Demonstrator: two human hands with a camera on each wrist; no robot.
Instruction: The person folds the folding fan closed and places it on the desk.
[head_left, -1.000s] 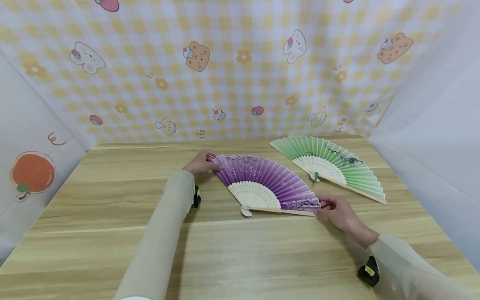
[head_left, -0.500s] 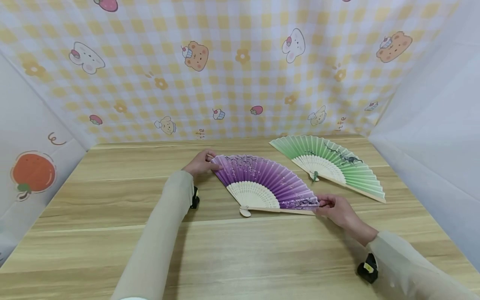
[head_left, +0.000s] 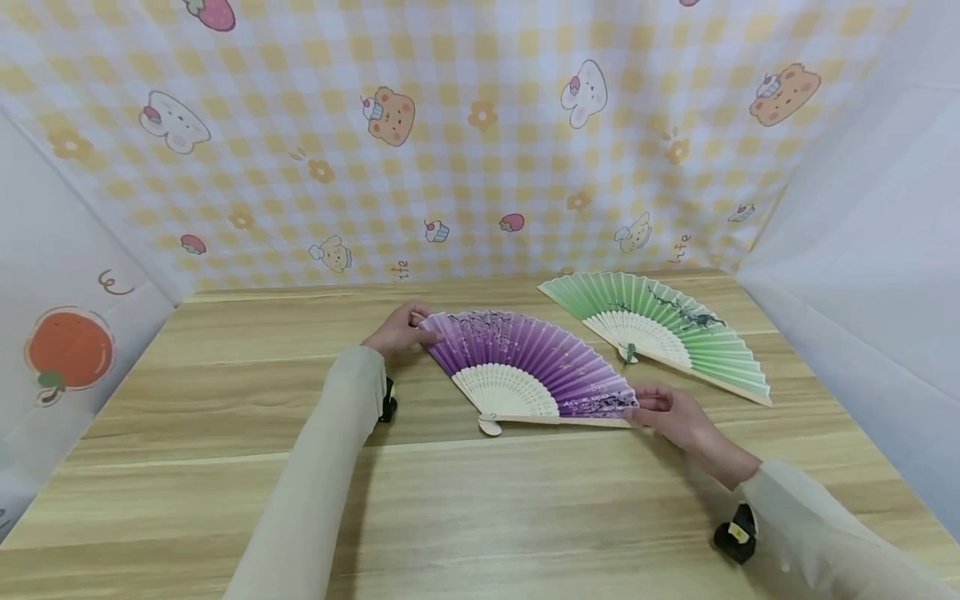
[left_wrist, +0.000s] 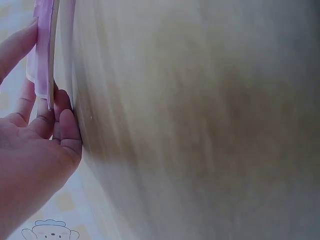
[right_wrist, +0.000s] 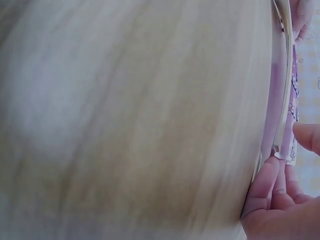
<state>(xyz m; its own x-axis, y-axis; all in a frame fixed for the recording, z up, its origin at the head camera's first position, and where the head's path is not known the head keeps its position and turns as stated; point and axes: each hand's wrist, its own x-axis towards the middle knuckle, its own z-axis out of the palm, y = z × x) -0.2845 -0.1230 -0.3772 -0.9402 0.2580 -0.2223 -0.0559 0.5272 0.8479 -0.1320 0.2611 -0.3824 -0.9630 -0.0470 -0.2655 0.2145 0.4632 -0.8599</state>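
A purple folding fan (head_left: 536,358) lies spread at the middle of the table, its pale slatted ribs meeting at a pivot toward the front. My left hand (head_left: 401,327) pinches its upper left edge, thumb above and fingers beneath; the left wrist view shows the fan's pink-purple edge (left_wrist: 44,50) between them. At the lower right corner, my right hand (head_left: 686,425) holds the fan with the thumb over the cloth. Its fingers (right_wrist: 265,185) sit under the end of the wooden outer rib (right_wrist: 286,95) in the right wrist view.
An open green folding fan (head_left: 660,321) with a small green tassel (head_left: 630,352) lies behind and to the right. Beyond the wooden table (head_left: 480,508) hangs a yellow checked cloth (head_left: 465,167) with cartoon prints. White cloth (head_left: 862,233) closes the sides.
My right thumb has shifted slightly inward over the fan's corner, with the right fingers a little straighter. The purple fan and my left hand stay almost in place.
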